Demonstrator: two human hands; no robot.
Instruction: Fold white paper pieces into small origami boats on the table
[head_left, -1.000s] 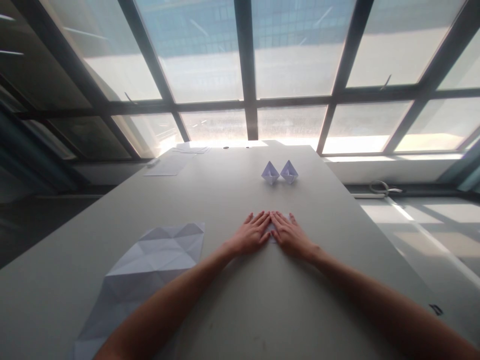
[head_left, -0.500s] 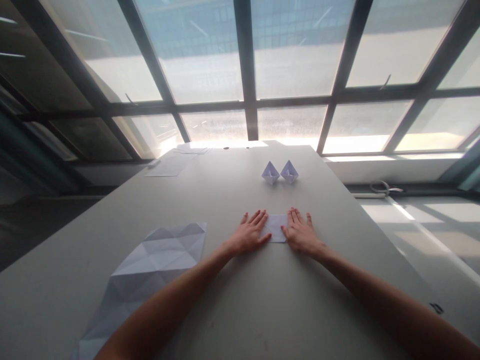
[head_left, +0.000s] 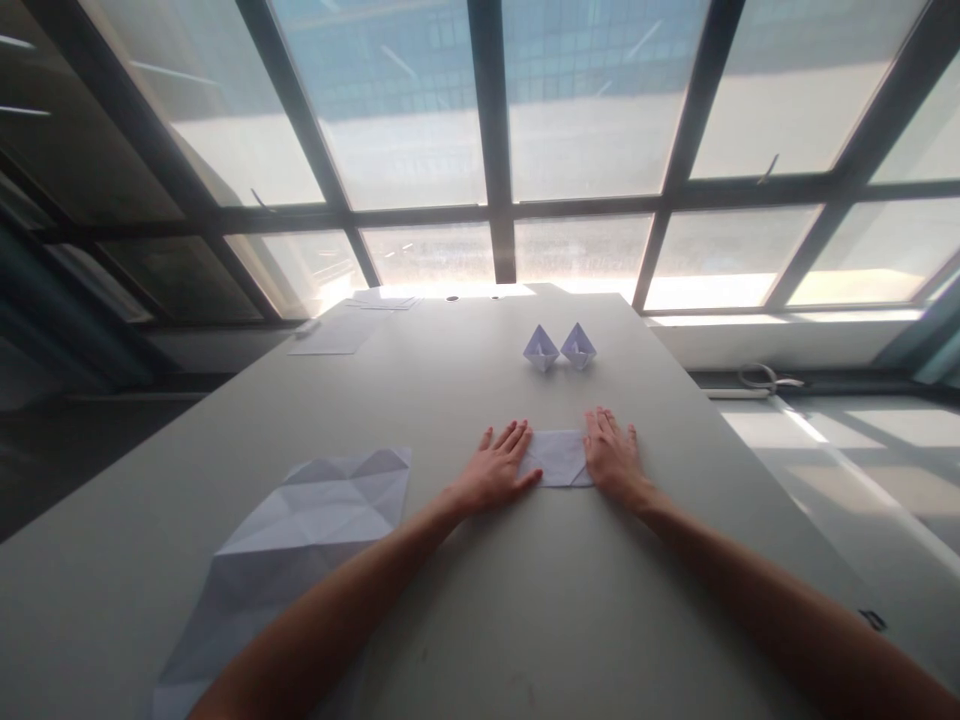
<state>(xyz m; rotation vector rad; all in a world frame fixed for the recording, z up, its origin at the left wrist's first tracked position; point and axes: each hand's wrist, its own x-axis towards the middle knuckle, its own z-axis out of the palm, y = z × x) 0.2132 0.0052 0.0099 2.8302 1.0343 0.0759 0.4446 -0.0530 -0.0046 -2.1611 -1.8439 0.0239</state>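
Observation:
A small folded piece of white paper [head_left: 559,460] lies flat on the white table [head_left: 480,620] in front of me. My left hand [head_left: 497,465] rests palm down over its left edge, fingers stretched out. On the right edge lies my right hand [head_left: 613,460], also flat with the fingers extended; its thumb is hidden. Beyond the hands stand two folded paper boats [head_left: 541,350], side by side. To the left, a large creased sheet of paper [head_left: 322,500] is spread out, partly covered by my left forearm.
Flat sheets of white paper [head_left: 334,335] lie at the table's far left. A row of framed windows [head_left: 424,100] rises behind the table. On the right, past the table edge, a pale cable [head_left: 759,377] lies coiled near the wall.
My right hand has slid to the right and slightly forward, uncovering more of the folded paper. My left hand stays nearly in place.

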